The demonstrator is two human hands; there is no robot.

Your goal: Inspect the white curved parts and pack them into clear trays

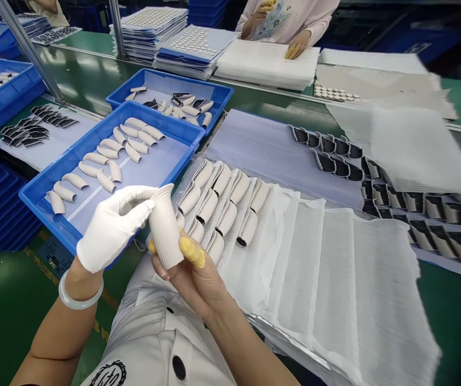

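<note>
A curved, ribbed beige piece (165, 228) is held upright between both hands, its wide end down. My left hand (113, 228), in a white glove, pinches its upper edge with thumb and fingertips. My right hand (194, 271), with yellow finger covers, grips the lower part from below and the right. Just behind the hands, similar beige pieces (227, 217) lie in slanted rows on white wrapping sheet (294, 241). To the left, a blue tray (169, 177) holds several loose beige pieces (111, 145) on a pale liner.
A second blue tray (222, 96) with beige and black pieces stands behind. Dark-lined pieces (435, 206) lie in rows at the right, partly under a thin white sheet (427, 150). Across the bench, a person's hands (298, 44) rest near stacked white sheets (266, 64). A metal post stands left.
</note>
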